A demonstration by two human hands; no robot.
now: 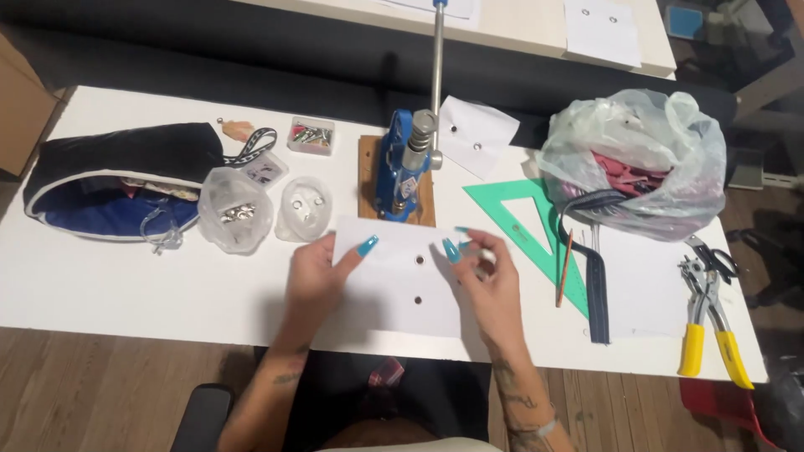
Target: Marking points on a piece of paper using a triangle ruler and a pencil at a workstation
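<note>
The white table [126, 285] carries everything. Beyond the fingers stands a blue hand press [400, 163] on its wooden base, its lever running up out of frame. Far to the right of the right fingertips sits a bulging plastic bag [636, 163], with a green set square [528, 230] lying between. Left of the left fingers are a dark pouch [109, 180] and two small clear bags [239, 209] of metal bits.

The white sheet [398, 280] with two punched holes lies flat under both hands. The left hand [316, 272] pins its edge, thumb on top. The right hand [490, 276] has its fingers pinched narrow, seemingly on something tiny; what it is I cannot tell.

Keeping the sheet flat and steady looks the sound way to handle it.
</note>
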